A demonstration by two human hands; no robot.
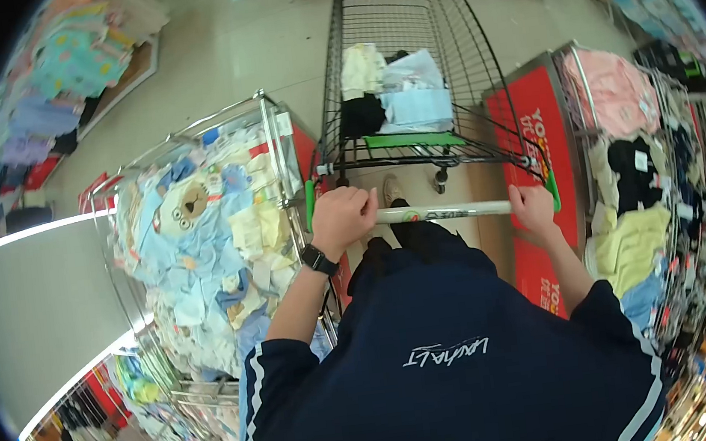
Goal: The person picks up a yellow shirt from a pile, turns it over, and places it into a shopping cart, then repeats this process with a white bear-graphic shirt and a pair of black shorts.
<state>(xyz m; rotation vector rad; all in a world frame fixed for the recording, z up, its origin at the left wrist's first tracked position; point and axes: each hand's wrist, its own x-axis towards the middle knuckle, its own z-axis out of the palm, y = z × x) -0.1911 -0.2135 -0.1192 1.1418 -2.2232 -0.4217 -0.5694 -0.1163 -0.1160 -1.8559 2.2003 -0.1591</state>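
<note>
left hand (344,217), right hand (532,206) around cart handle (442,211)

Cart (473,53): black wire, green trim on the near and far rims. Handle bar (442,211): off-white with green ends.

In the cart: cream garment (361,69), black garment (361,116), pale blue garment (416,98).

Left bin (269,143): heap of pastel blue and cream, with a bear print (188,205).

Right bin (579,80): pink, black and yellow; red panel (537,128) with white lettering.

Sweater (447,383): navy, white sleeve stripes. Watch (318,260): black.
</note>
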